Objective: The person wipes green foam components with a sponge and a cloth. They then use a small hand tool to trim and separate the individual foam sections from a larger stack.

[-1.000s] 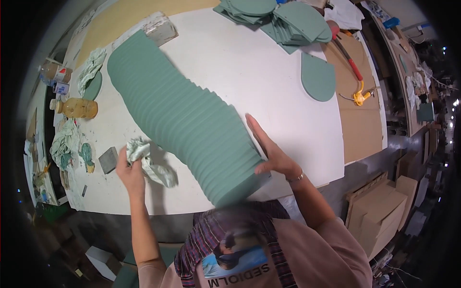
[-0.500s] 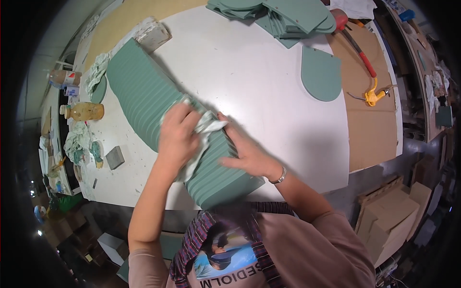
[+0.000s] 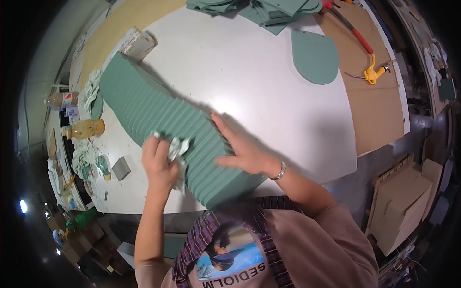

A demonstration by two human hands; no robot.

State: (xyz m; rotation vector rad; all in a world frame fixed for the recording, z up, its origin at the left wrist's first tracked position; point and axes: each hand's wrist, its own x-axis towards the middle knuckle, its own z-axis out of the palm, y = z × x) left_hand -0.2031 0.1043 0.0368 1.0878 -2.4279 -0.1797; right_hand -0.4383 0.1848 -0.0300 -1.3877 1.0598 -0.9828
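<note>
Left hand [image 3: 160,162]: fingers curled shut, forearm rising from the lower edge.
Right hand [image 3: 242,149]: flat, fingers spread, palm down.

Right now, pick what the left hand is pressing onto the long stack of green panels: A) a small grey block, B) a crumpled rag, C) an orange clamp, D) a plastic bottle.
B: the left hand grips a crumpled rag against the stack of green panels, while the right hand lies flat on the stack beside it.

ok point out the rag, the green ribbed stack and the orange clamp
rag [image 3: 176,148], head view, on the crumpled cloth above the left hand's fingers
green ribbed stack [image 3: 144,103], head view, on its ridged top, upper part
orange clamp [image 3: 373,73], head view, on its handle
</note>
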